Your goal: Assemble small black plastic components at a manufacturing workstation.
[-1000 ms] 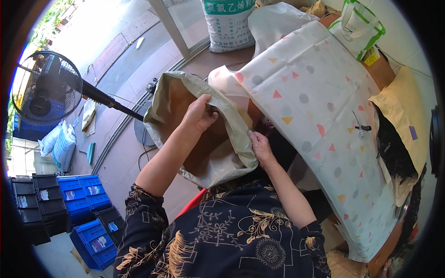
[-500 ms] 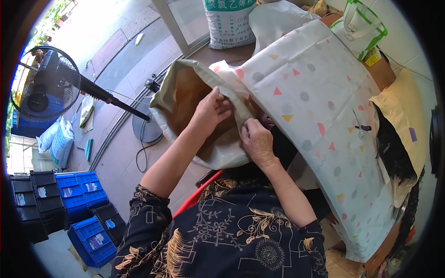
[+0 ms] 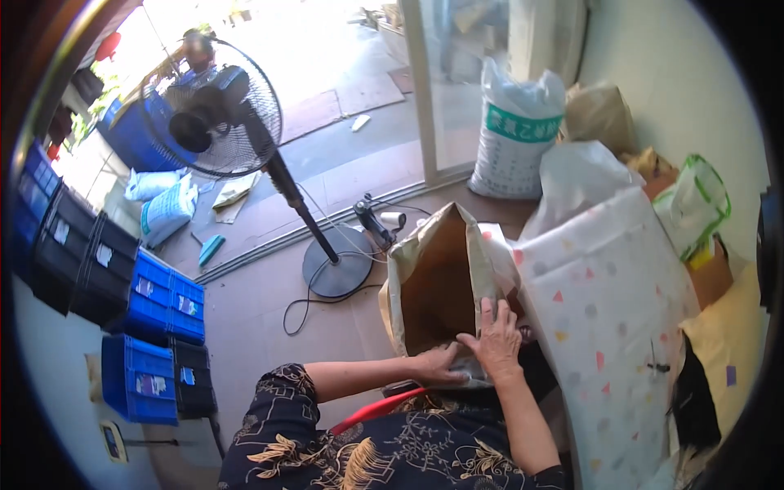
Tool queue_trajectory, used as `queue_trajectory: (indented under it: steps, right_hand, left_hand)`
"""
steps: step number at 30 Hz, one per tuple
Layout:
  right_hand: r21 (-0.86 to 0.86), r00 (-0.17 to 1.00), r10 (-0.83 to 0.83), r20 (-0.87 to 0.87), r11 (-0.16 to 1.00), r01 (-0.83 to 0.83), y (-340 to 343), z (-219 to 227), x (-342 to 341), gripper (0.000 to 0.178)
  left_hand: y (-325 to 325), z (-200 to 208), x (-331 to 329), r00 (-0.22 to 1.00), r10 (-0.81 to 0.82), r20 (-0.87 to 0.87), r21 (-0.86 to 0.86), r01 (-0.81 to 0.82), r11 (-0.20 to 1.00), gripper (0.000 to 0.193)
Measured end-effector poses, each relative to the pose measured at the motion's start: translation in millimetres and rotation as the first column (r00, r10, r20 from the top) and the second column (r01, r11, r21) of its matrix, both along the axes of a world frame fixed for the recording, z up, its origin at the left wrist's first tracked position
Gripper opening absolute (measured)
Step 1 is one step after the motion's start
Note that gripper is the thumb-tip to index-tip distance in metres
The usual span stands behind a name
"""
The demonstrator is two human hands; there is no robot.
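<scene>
A tall sack [image 3: 433,306] with a pale outer side and a brown inside stands between me and the fan, its mouth gaping upward. My left hand [image 3: 441,364] is closed on the near edge of its rim, the fingertips partly hidden. Against the right side of the mouth, my right hand [image 3: 496,343] lies with fingers stretched along the wall and the thumb pointing inward. Both hands are close together at the sack's near right corner. The bottom of the sack's inside is too dark to make out.
Right of the sack, a white sheet [image 3: 588,327] with coloured shapes covers a table. A black standing fan [image 3: 212,114] is ahead on the left. Blue crates [image 3: 139,380] and black crates [image 3: 192,380] line the left. A full white-and-green sack [image 3: 518,139] stands by the glass door.
The view has swung left and up, showing more floor and doorway. My left hand has left the sack's inside for its near rim. My right hand's fingers have straightened along the wall.
</scene>
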State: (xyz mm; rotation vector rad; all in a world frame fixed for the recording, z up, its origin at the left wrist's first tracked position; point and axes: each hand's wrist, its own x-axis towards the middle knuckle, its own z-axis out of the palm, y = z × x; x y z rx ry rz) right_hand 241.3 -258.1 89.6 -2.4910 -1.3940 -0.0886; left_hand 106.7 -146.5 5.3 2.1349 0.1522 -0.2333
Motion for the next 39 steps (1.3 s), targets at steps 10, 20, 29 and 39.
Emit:
queue_trajectory:
  steps: [10, 20, 29, 39]
  right_hand:
    - [0.379, 0.911, -0.117, -0.396, 0.882, 0.278, 6.2, -19.0, 43.5, 0.032]
    - [0.532, 0.900, -0.061, -0.431, 0.789, 0.307, 7.0, -3.4, 57.1, 0.013]
    - [0.555, 0.922, -0.070, -0.382, 0.780, 0.289, 22.5, 0.8, 76.3, 0.015]
    - [0.096, 0.965, -0.207, -0.161, 0.970, 0.224, 12.5, 30.2, 72.6, 0.011]
  left_hand:
    - [3.7, 41.9, -28.3, 0.963, 0.043, -0.265, -0.038, -0.055, 0.998, 0.098]
    - [19.2, 56.3, -67.1, 0.958, 0.137, -0.253, 0.316, -0.053, 0.947, 0.031]
    - [16.1, 118.0, -98.9, 0.979, 0.135, -0.150, 0.476, -0.048, 0.878, 0.017]
    - [34.6, 141.3, -114.4, 0.968, -0.199, -0.152, 0.761, 0.243, 0.602, 0.011]
